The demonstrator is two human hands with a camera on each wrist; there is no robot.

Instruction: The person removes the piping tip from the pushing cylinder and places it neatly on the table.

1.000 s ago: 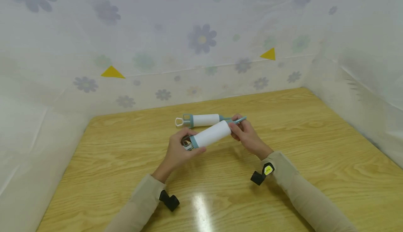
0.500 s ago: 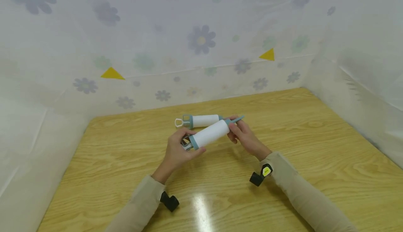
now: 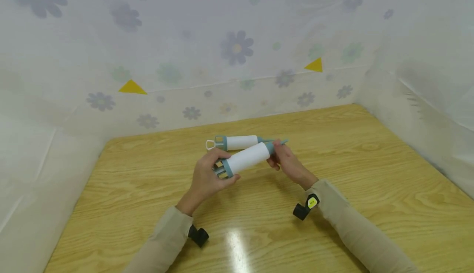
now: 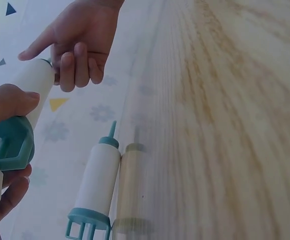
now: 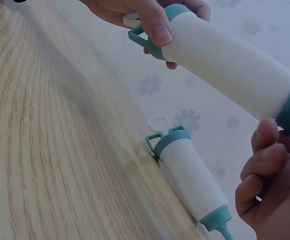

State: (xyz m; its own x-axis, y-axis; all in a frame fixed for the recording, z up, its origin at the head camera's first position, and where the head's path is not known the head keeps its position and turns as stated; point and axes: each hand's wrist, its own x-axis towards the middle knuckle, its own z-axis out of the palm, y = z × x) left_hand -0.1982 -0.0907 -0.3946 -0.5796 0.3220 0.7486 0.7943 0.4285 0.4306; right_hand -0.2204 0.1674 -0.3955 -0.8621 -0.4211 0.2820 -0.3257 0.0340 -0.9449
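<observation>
A large white syringe (image 3: 247,160) with teal ends is held tilted above the table, its nozzle up to the right. My left hand (image 3: 205,176) grips its rear end around the teal cage-like handle, with the thumb along the collar. At the front, my right hand (image 3: 290,164) pinches the teal nozzle cap between thumb and fingers; its other fingers curl loosely below. In the right wrist view the held syringe's barrel (image 5: 230,62) shows uncovered between the hands. A second, similar syringe (image 3: 241,142) lies on the table just behind, its pale ring handle (image 3: 210,144) to the left.
The wood-grain table (image 3: 118,207) is enclosed by white flowered sheeting (image 3: 192,59) at the back and plain pale sheeting at both sides. Two yellow triangles (image 3: 132,87) are on the back sheet. Black cameras (image 3: 198,236) sit on both wrists.
The held syringe has turned about its long axis, so its rear handle shows differently. My right hand's fingers have shifted on the nozzle end. The syringe on the table has stayed put.
</observation>
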